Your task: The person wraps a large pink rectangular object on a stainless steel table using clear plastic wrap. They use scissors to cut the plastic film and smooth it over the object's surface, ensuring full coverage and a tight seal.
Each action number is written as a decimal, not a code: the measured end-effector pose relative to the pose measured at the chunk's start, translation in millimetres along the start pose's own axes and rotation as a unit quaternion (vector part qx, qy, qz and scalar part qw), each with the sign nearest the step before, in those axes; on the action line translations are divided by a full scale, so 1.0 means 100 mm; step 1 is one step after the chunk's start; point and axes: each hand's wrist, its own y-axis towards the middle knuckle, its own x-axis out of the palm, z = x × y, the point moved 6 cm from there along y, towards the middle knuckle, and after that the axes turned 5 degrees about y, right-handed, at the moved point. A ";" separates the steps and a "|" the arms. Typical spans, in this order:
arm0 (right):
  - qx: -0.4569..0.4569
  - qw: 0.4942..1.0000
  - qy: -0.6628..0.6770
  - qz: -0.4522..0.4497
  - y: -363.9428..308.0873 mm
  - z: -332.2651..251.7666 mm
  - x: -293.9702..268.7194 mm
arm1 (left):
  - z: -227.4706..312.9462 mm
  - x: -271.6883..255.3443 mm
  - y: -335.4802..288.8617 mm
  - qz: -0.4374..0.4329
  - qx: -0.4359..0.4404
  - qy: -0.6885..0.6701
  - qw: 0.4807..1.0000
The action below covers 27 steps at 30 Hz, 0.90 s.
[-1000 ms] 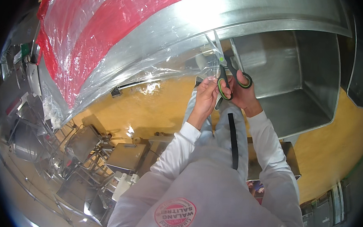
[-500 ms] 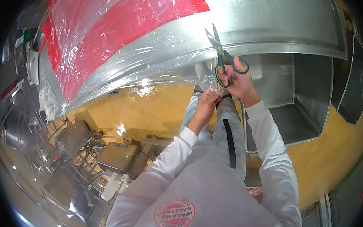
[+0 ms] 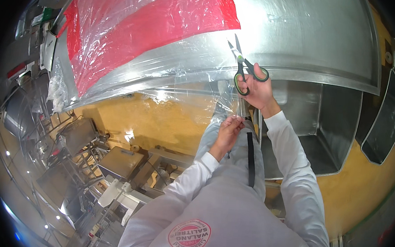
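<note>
My right hand [image 3: 260,94] grips a pair of scissors [image 3: 240,59] by its black and green handles, with the blades spread apart and pointing away from me. Closer to my body, my left hand [image 3: 228,133] is closed in a pinch on the edge of a clear plastic sheet [image 3: 182,84]. That sheet stretches from my fingers up over the front edge of the metal table [image 3: 310,49]. Red plastic [image 3: 134,47] lies with it on the table at the far left. Between the scissors and my left hand, clear film hangs loosely; whether the scissors touch it I cannot tell.
A deep metal tub [image 3: 338,114] stands below the table at my right, with another metal container [image 3: 385,119] beyond it. Wheeled metal equipment [image 3: 120,164] occupies the yellow floor [image 3: 174,135] at lower left.
My left hand has drawn down toward my body, widening the gap to the right hand and pulling film along. The scissors stay in my right hand, blades still apart. The view has shifted.
</note>
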 end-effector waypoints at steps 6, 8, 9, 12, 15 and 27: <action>-0.015 0.998 -0.030 0.052 0.26 -0.26 0.01 | -0.03 0.02 0.00 0.019 -0.103 -0.121 0.987; -0.010 0.998 -0.043 0.048 0.38 -0.37 0.07 | -0.09 -0.01 0.02 0.009 -0.121 -0.130 0.984; -0.009 0.998 -0.051 0.040 0.44 -0.42 0.10 | -0.12 -0.02 0.03 0.004 -0.125 -0.137 0.983; -0.011 0.991 -0.100 0.088 0.64 -0.55 0.14 | 0.03 -0.05 0.09 -0.017 -0.064 0.134 0.989; -0.031 0.986 -0.112 0.116 0.85 -0.71 0.14 | 0.16 0.07 0.10 -0.035 -0.100 0.045 0.993; 0.006 0.999 -0.022 0.043 1.67 -1.36 0.54 | 0.48 0.17 0.19 -0.105 -0.075 0.123 0.984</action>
